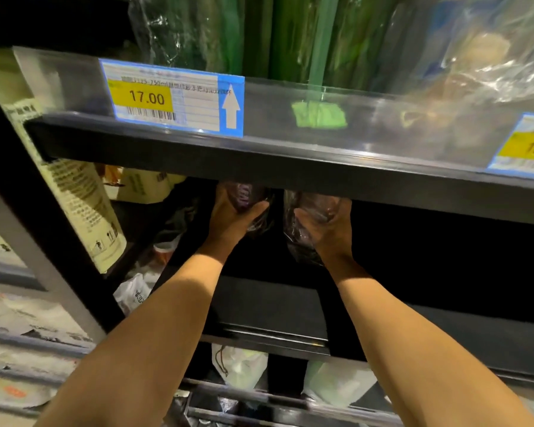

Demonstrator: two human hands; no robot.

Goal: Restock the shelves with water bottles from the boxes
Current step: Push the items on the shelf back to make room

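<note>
Closest to me, both bare forearms run up from the bottom of the view and into the shelving. Under them, on a lower level, I see pale pouches [239, 365] standing side by side, one with a dark cord at its neck. Just above those is the black shelf board [275, 309] the arms are reaching over.

Left hand [232, 220] now: thumb hooked round the right side, fingers wrapped behind, gripping the purple-label bottle [244, 195]. Its top is hidden behind the shelf lip above.

Right hand [327, 229], just beside it: fingers curled round the film-wrapped bottle [296, 241], dark and crinkly with clear plastic. The two bottles sit near each other, a narrow gap between them, both held inside the dark bay. I cannot tell whether either one rests on the board.

Off to the left, a cream carton [74, 195] with printed text leans against the black upright, and a second cream pack sits deeper in.

Further out, the upper shelf edge [290, 161] crosses the whole view with a clear strip on it. That strip carries a yellow price tag [171, 98] reading 17.00 with a white arrow pointing up, a green sticker [318, 114], and a second price tag [527, 146] cut off at the right edge.

Farthest off, green wrapped goods [290, 35] stand on that top shelf.
</note>
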